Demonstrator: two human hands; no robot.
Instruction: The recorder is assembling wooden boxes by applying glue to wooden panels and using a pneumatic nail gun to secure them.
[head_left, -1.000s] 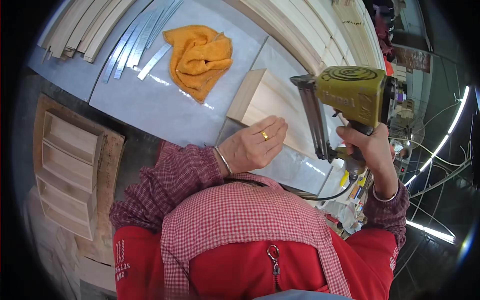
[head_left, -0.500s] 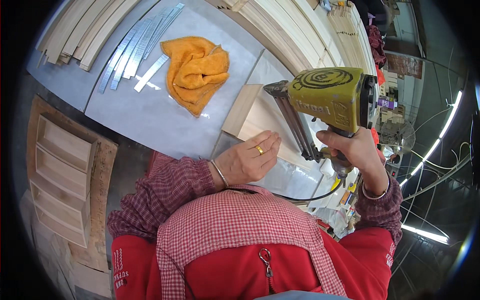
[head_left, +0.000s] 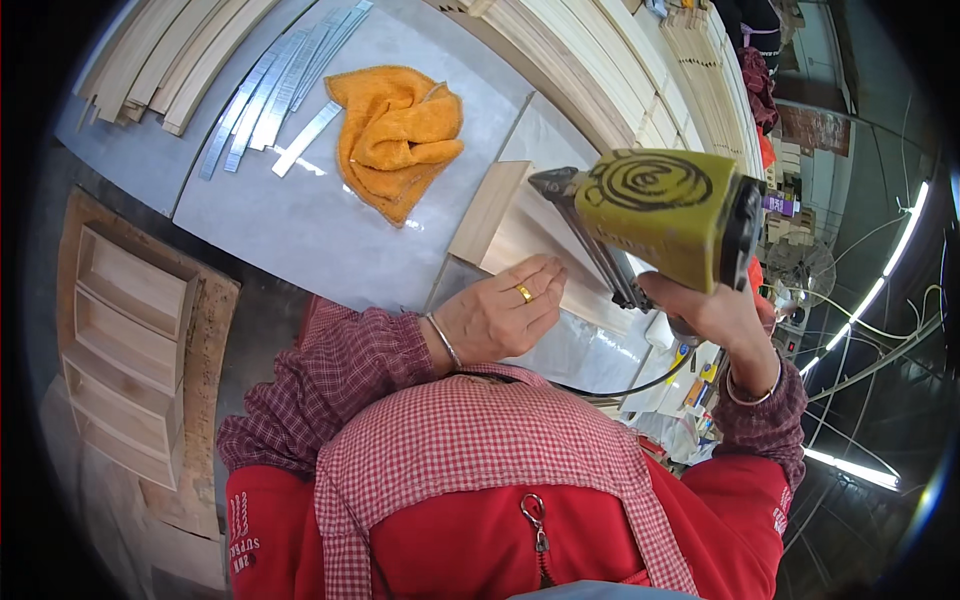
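Observation:
My right hand grips the handle of a yellow-green nail gun, its dark nose pointing left over a pale wooden box. Whether the nose touches the wood I cannot tell. The gun hides the box's right part. My left hand, with a gold ring, is closed at the near edge of the box, fingers together and bent over the wood; its thumb is hidden. An orange cloth lies crumpled on the grey tabletop, beyond the left hand.
Several metallic strips lie at the far left, beside wooden slats. Long stacked boards line the far side. Lower left, several wooden boxes stand on a board. A dark air hose curves below the nail gun.
The nail gun's body has tipped, showing more of its top, and moved slightly toward me and right. My left hand stays almost in place.

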